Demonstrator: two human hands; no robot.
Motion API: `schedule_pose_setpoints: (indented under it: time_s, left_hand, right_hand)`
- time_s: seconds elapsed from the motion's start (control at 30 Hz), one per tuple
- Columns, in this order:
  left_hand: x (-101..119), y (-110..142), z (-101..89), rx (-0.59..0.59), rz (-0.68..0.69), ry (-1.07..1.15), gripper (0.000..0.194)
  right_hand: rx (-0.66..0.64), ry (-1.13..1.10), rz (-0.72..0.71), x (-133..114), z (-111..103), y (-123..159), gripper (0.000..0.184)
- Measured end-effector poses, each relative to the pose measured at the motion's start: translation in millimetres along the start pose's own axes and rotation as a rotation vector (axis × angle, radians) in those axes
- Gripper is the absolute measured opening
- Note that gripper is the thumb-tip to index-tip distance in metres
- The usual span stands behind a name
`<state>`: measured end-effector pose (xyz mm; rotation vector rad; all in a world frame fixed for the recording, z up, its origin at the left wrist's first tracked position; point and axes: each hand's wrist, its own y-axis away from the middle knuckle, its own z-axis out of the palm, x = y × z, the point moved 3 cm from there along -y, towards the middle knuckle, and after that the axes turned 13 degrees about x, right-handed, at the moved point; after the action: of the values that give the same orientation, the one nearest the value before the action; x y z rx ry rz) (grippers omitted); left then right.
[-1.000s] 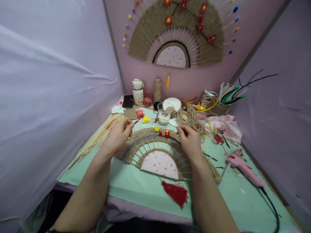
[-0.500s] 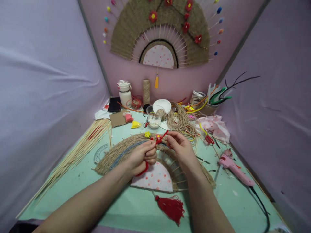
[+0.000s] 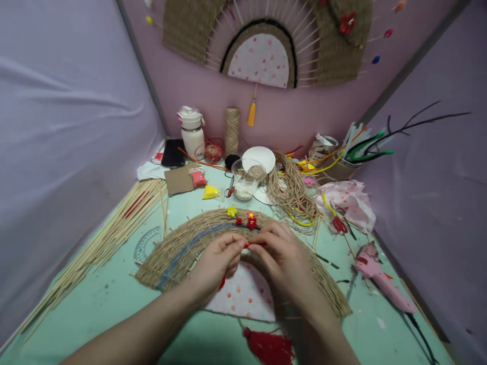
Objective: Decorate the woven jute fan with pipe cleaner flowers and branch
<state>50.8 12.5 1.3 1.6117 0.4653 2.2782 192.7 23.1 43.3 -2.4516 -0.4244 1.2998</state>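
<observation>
Both hands meet over a twine-woven fan (image 3: 167, 256) that lies flat on the table. My left hand (image 3: 216, 263) pinches a red pipe cleaner (image 3: 246, 246) between thumb and forefinger; a red bit also shows below its palm. At the other side of the same short red piece, the thumb and fingers of my right hand (image 3: 285, 258) are closed on it. Just beyond the fingertips, a red flower (image 3: 251, 221) and a yellow flower (image 3: 232, 211) rest on the fan's weave. The spotted white half-circle (image 3: 239, 296) is partly covered by my hands. A red tassel (image 3: 269, 345) hangs toward the front edge.
Long thin sticks (image 3: 95, 243) lie at left near a protractor (image 3: 147, 244). A pink glue gun (image 3: 384, 284) with its cord is at right. Behind stand a plastic cup (image 3: 245, 185), a twine hank (image 3: 291, 187), a white bottle (image 3: 192, 137) and a twine spool (image 3: 232, 131).
My hands have come closer together and lower, away from the red flower. The pipe cleaner's end that stuck up is now between the fingers. The view has tilted down.
</observation>
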Motion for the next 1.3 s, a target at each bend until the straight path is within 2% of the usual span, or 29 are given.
schedule_pose_setpoints:
  time_s: [0.07, 0.2, 0.4, 0.5, 0.57, 0.7, 0.73, 0.77, 0.87, 0.93, 1.0, 1.17, 1.3]
  left_hand:
    - [1.7, 1.9, -0.9, 0.003, 0.018, -0.078, 0.023]
    - [7.5, 4.8, -0.1, -0.016, 0.032, -0.209, 0.025]
    - [10.4, 4.5, -0.3, -0.029, 0.041, -0.204, 0.025]
    - [7.2, 4.0, -0.6, -0.058, 0.006, -0.104, 0.024]
    - [6.7, 3.3, -0.2, -0.09, -0.051, 0.027, 0.022]
    - [18.9, -1.5, -2.8, -0.077, -0.094, 0.408, 0.016]
    - [24.0, -3.3, -4.9, -0.049, -0.077, 0.515, 0.015]
    - [29.1, -5.1, -7.4, -0.017, -0.056, 0.614, 0.015]
    - [40.1, -8.9, -14.0, 0.054, -0.029, 0.807, 0.017]
    - [43.9, -10.1, -16.8, 0.074, -0.04, 0.865, 0.018]
    - [46.1, -10.4, -18.7, 0.088, -0.045, 0.899, 0.02]
    - [48.5, -10.2, -20.4, 0.096, -0.05, 0.941, 0.021]
    - [49.6, -12.3, -23.0, 0.095, -0.059, 0.957, 0.021]
  right_hand:
    - [0.011, -0.091, 0.088, 1.0, 1.4, -0.6, 0.012]
    - [0.119, -0.199, 0.237, 4.5, 3.4, -1.2, 0.013]
    - [0.186, -0.3, 0.354, 10.6, 15.6, 1.9, 0.016]
    - [0.199, -0.338, 0.413, 13.8, 18.6, 3.1, 0.017]
    - [0.218, -0.337, 0.404, 14.9, 16.6, 2.5, 0.016]
    - [0.374, -0.264, 0.368, 17.0, 6.9, 1.7, 0.02]
    - [0.355, -0.255, 0.366, 16.9, 7.3, 2.1, 0.022]
    - [0.281, -0.258, 0.365, 16.2, 10.3, 2.6, 0.023]
    - [-0.098, -0.329, 0.366, 10.6, 26.3, 6.8, 0.024]
    - [-0.261, -0.397, 0.389, 6.7, 33.6, 9.9, 0.029]
    - [-0.308, -0.483, 0.45, 5.1, 36.2, 11.6, 0.032]
    - [-0.332, -0.736, 0.718, 9.0, 38.9, 16.6, 0.024]
    - [-0.358, -0.804, 0.791, 9.1, 40.7, 19.6, 0.025]
